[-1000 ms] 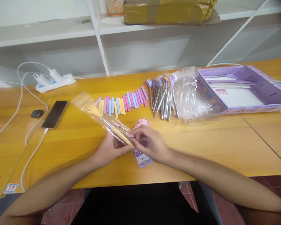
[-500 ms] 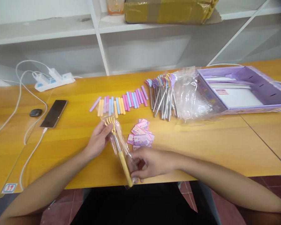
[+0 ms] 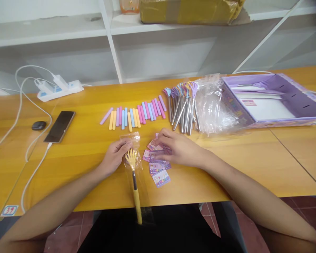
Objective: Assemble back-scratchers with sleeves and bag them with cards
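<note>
The scratcher (image 3: 136, 195) lies inside a clear bag (image 3: 136, 138), in front of us at the near edge of the table (image 3: 81, 154). Its yellow, hand-shaped head points away from us, the little fingers toward the far side, and its yellow handle points back at us. The long axis runs nearly straight from far to near, canted slightly so that the handle end sits to the right of the head. That end reaches past the table edge, over our dark clothing.

Our left hand (image 3: 114, 154) has the bag's far end pinched between thumb and fingers, closed with only the film between them. The scratcher's head lies just on the near side of that thumb tip, and the shaft and handle extend from there toward us; we cannot tell whether the thumb touches the head.

Our right hand (image 3: 175, 147) is palm down over the printed cards (image 3: 161, 178), its fingers bent. We cannot tell how far they are parted or whether they have hold of a card. The scratcher lies to the left of these fingers, well apart from them.

Beyond are the coloured sticks (image 3: 135, 117) in a row and a bunch of metal-shafted scratchers (image 3: 184, 112).
</note>
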Action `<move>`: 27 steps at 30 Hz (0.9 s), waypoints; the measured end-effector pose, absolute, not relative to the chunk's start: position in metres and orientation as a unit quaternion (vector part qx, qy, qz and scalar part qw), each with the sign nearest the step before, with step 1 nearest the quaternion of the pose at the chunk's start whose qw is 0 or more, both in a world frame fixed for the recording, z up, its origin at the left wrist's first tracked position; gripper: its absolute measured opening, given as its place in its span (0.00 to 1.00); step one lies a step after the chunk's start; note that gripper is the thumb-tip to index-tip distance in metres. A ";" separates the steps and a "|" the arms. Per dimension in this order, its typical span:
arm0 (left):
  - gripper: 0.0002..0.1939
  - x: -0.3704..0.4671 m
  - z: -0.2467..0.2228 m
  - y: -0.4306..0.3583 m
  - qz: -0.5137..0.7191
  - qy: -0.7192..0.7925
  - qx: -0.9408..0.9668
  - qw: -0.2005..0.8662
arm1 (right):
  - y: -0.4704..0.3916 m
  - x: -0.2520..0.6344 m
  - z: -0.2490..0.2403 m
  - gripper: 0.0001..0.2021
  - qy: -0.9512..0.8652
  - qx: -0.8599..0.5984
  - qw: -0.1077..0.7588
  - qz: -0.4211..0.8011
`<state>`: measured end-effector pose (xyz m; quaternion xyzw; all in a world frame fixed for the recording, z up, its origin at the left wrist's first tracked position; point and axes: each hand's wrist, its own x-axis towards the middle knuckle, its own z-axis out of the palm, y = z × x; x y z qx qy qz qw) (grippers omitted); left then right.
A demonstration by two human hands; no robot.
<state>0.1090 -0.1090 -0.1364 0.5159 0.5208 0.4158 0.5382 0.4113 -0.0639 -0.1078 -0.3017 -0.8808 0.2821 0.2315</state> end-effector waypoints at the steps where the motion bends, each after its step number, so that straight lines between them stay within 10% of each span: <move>1: 0.26 0.109 -0.136 -0.108 0.414 0.525 0.523 0.529 | -0.062 0.412 -0.113 0.21 -0.895 -0.304 0.206 0.254; 9: 0.34 0.115 -0.140 -0.102 0.483 0.514 0.471 0.530 | -0.057 0.410 -0.121 0.11 -0.892 -0.276 0.191 0.303; 16: 0.32 0.120 -0.146 -0.097 0.504 0.489 0.456 0.547 | -0.071 0.395 -0.111 0.07 -0.896 -0.233 0.339 0.169; 21: 0.28 0.122 -0.144 -0.097 0.501 0.467 0.477 0.551 | -0.077 0.362 -0.094 0.13 -0.949 -0.153 0.275 -0.022; 27: 0.24 0.123 -0.146 -0.096 0.510 0.440 0.474 0.567 | -0.040 0.337 -0.076 0.12 -0.929 -0.254 0.263 0.061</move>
